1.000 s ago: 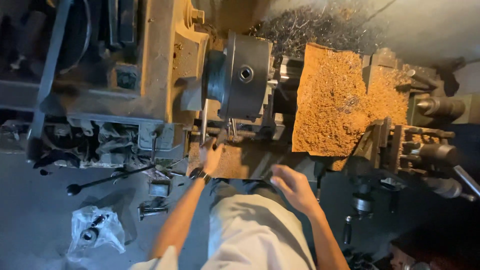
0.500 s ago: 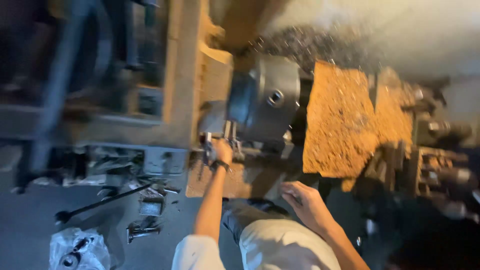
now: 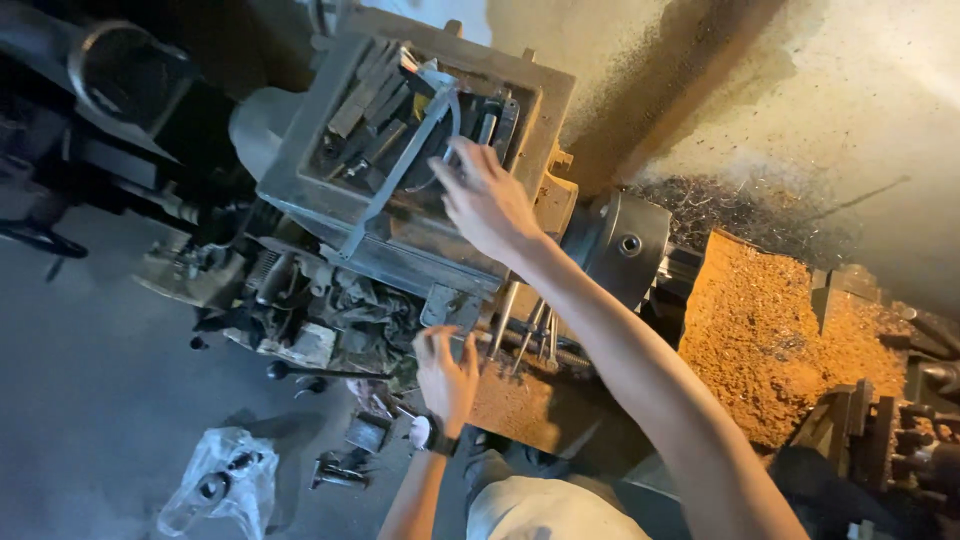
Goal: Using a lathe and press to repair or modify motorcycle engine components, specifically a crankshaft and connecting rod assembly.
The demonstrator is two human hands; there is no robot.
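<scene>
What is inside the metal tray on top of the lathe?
The metal tray holds dark metal bars and a long grey strip. The right hand covers its near right corner, so whatever lies there is hidden.

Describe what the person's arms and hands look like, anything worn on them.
Both forearms are bare, with no sleeves and no gloves on the hands. The left hand has a dark-strapped wristwatch with a pale round face at its wrist. The right hand shows nothing worn at its wrist or on its fingers.
</scene>
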